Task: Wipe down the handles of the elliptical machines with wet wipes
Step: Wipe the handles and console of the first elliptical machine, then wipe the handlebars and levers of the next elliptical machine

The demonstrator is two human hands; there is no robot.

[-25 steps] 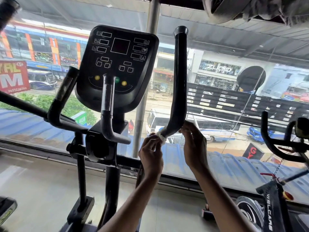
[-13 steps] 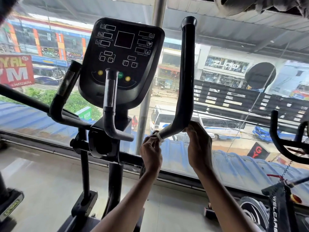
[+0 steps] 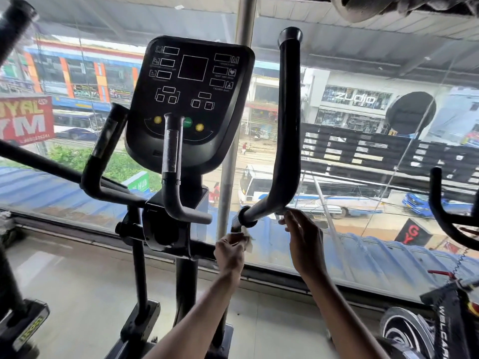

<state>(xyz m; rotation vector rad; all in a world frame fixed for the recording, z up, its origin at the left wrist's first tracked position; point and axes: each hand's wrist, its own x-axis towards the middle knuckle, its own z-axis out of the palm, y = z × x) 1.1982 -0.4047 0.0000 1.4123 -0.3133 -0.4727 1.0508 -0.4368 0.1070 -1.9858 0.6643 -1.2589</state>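
The elliptical's right moving handle (image 3: 289, 130) is a long black bar that rises upright and bends inward at its base. My left hand (image 3: 230, 251) grips a crumpled white wet wipe (image 3: 247, 239) just under the bar's lower end, where the black grip meets the metal tube. My right hand (image 3: 304, 237) hangs just below the bend with relaxed fingers, a fingertip near the bar, holding nothing. The left moving handle (image 3: 101, 156) and the short centre grip (image 3: 171, 161) stand in front of the console (image 3: 191, 99).
A large window (image 3: 363, 177) runs right behind the machine, with a steel pillar (image 3: 233, 151) in the middle. A second exercise machine (image 3: 445, 320) stands at the lower right and another machine's base (image 3: 23, 327) at the lower left. Pale tiled floor (image 3: 77, 281) lies below.
My left hand has slid with the wipe down off the bend to the bar's lower end. My right hand has let go of the bar and opened. The view moved closer.
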